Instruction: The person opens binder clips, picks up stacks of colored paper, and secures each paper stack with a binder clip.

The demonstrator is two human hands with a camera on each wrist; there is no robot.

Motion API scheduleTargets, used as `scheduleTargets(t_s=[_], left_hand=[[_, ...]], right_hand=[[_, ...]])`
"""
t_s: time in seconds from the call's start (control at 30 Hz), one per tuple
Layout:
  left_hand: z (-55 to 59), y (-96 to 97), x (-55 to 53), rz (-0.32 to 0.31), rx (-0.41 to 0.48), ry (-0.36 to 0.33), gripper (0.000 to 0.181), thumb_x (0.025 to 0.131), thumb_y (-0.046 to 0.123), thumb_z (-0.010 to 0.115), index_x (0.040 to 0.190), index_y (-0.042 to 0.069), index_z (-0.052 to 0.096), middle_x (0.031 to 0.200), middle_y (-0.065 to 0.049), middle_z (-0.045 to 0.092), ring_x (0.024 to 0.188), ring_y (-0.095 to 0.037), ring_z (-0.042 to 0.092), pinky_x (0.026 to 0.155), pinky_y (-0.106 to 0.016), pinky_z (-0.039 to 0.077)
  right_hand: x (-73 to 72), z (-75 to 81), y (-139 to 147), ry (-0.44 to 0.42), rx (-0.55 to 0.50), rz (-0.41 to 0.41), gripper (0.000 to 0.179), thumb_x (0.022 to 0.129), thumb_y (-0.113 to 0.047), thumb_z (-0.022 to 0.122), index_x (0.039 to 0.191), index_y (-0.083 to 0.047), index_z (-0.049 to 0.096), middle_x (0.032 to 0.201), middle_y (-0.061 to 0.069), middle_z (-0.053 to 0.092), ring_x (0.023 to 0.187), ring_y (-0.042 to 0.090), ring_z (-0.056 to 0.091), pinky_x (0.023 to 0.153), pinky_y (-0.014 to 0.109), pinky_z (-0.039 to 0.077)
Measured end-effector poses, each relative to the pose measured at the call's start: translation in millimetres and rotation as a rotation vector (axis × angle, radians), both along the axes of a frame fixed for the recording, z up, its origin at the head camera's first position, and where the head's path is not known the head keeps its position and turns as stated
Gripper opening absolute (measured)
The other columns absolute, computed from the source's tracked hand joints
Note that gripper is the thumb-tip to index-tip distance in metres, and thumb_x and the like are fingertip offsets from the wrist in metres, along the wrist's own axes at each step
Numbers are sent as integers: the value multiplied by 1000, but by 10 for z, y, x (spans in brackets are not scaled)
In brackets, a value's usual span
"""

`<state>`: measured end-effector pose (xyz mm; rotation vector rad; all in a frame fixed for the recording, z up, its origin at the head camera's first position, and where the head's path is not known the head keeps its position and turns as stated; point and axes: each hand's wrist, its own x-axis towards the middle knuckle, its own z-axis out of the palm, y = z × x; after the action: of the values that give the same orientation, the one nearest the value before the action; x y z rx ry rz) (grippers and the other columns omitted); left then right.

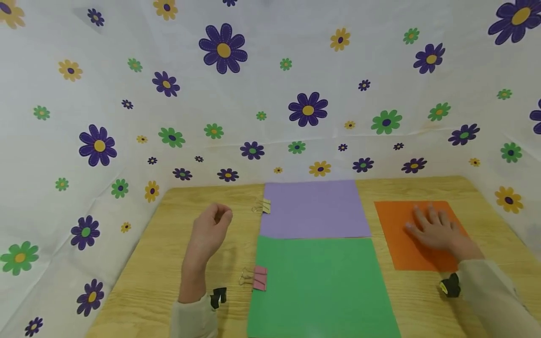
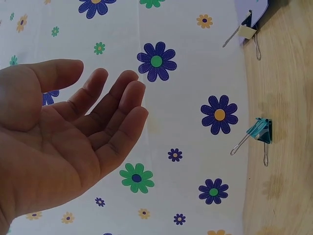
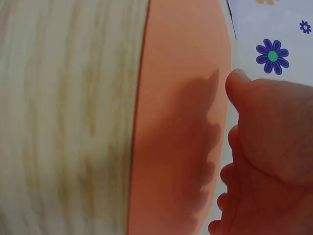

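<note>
My left hand (image 1: pixel 211 230) is raised over the left side of the table, its fingers loosely bent around nothing. In the left wrist view the palm of that hand (image 2: pixel 73 117) faces the camera, bare. Over an orange sheet (image 1: pixel 390 234) on the right, my right hand (image 1: pixel 435 230) is spread, fingers apart. The right wrist view has the hand's shadow falling on the orange sheet (image 3: pixel 166 161), with the hand (image 3: pixel 269 132) beside it. A purple sheet (image 1: pixel 314 209) and a green sheet (image 1: pixel 317 286) lie between the two hands.
A yellow binder clip (image 1: pixel 266 206) grips the purple sheet's left edge; a pink binder clip (image 1: pixel 260 278) grips the green one's. A teal binder clip (image 2: pixel 263 129) shows in the left wrist view. Flower-printed white cloth (image 1: pixel 262 80) rises behind the wooden table (image 1: pixel 148 272).
</note>
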<state>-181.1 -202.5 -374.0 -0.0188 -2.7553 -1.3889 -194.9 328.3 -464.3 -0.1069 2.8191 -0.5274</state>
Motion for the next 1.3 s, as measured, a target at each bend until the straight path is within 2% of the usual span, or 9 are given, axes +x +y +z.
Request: scheduleTargets(t_s=[0.17, 0.37, 0.73, 0.87, 0.97, 1.13, 1.3], left_hand=[[-30, 28, -21, -7, -4, -8, 30, 105, 25, 48, 123, 3, 58, 112, -14, 61, 96, -26, 54, 80, -36, 46], [-24, 44, -29, -7, -12, -25, 32, 106, 26, 47, 125, 3, 57, 119, -15, 61, 105, -27, 56, 87, -41, 46], [-11, -20, -49, -16, -35, -15, 30, 106, 26, 45, 122, 3, 58, 114, -16, 62, 95, -27, 55, 79, -37, 45], [-27, -79, -114, -8, -58, -8, 32, 106, 25, 45, 124, 1, 57, 113, -16, 61, 93, -27, 54, 77, -37, 44], [-91, -155, -195, 4, -86, -19, 32, 106, 25, 45, 124, 1, 56, 112, -16, 61, 92, -27, 54, 77, -36, 45], [-202, -312, -350, 38, -134, -37, 32, 105, 24, 44, 123, 1, 56, 115, -17, 60, 98, -28, 54, 84, -40, 46], [-227, -438, -470, 58, -149, -48, 34, 105, 23, 42, 124, -2, 55, 119, -21, 58, 101, -31, 54, 87, -43, 47]], right_hand=[[36, -19, 23, -7, 3, -49, 91, 102, -61, 31, 151, 12, 11, 148, 48, -4, 133, 69, -8, 103, 80, 0], [62, -41, 38, -19, 20, -63, 91, 102, -62, 30, 151, 12, 10, 147, 49, -5, 132, 70, -6, 102, 80, 5], [85, -80, 21, -15, 32, -49, 91, 102, -61, 30, 150, 13, 8, 147, 50, -4, 130, 72, -3, 100, 82, 8], [51, -77, -18, -18, 20, -49, 90, 103, -60, 31, 150, 14, 8, 147, 50, -5, 130, 72, -4, 100, 81, 7], [39, -91, -36, -45, 16, -47, 91, 103, -59, 31, 150, 15, 8, 147, 50, -7, 131, 72, -6, 101, 81, 4], [60, -126, -47, -63, 6, -46, 91, 103, -59, 32, 149, 17, 9, 146, 51, -7, 130, 72, -6, 101, 81, 4], [34, -128, -24, -54, 15, -43, 92, 102, -61, 30, 150, 15, 7, 147, 50, -7, 130, 72, -6, 102, 81, 3]])
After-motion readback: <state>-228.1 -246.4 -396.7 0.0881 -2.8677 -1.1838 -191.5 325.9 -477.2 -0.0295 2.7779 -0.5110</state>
